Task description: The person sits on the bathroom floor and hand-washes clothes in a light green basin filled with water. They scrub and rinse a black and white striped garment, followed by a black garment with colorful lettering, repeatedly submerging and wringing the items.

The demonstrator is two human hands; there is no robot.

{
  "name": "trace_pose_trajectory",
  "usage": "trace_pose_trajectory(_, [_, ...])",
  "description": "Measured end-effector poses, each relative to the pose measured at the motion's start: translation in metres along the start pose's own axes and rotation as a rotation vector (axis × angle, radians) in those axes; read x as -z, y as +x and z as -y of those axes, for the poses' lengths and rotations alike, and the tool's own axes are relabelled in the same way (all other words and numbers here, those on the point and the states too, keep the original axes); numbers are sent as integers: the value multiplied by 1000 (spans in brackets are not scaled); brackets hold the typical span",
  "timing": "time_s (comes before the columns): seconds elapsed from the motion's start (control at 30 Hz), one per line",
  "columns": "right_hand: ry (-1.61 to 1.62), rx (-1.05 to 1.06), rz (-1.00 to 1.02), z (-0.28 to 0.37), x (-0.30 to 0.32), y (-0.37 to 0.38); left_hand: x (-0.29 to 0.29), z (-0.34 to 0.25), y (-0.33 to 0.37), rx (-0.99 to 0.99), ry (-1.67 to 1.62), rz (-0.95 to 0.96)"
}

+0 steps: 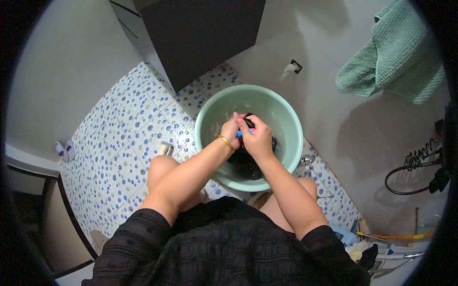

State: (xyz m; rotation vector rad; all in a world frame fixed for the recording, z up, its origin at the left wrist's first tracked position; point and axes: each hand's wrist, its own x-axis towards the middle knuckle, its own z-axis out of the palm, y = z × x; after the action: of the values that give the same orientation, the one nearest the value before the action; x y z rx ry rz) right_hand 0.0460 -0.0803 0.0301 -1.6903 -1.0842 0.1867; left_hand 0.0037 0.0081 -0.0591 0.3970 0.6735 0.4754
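A pale green basin (296, 143) stands on the floor in front of me, with cloudy water in it. Black wet cloth (245, 164) lies in the water, its kind hard to make out. Above it, my left hand (230, 128) and my right hand (257, 139) meet, both closed on a bunched part of the black cloth. A small bright blue piece (240, 134) and a touch of pink show between the fingers; whether they belong to the cloth I cannot tell. A gold bangle (225, 142) circles my left wrist.
A dark cabinet (200, 38) overhangs beyond the basin. On the right wall hang a green towel (391, 57) and a coiled black cord (415, 159). A floor drain (307, 160) lies beside the basin. Slippers (65, 150) stand far left; mixed items (367, 248) sit at lower right.
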Motion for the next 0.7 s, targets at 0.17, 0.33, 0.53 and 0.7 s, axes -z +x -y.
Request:
trace_pose_trajectory(0.17, [-350,-77,-171,-50,-14,18,-24,21,-3,-56,105,-159])
trace_pose_trajectory(0.33, [-291,27,-69,-34,-18,7,4,13,16,-166,110,105])
trace_pose_trajectory(0.53, [-256,92,16,-15,-12,-5,-4,-11,2,-54,197,259])
trace_pose_trajectory(0.7, [-305,-242,-154,-58,5,32,-48,0,-22,-87,384,-72])
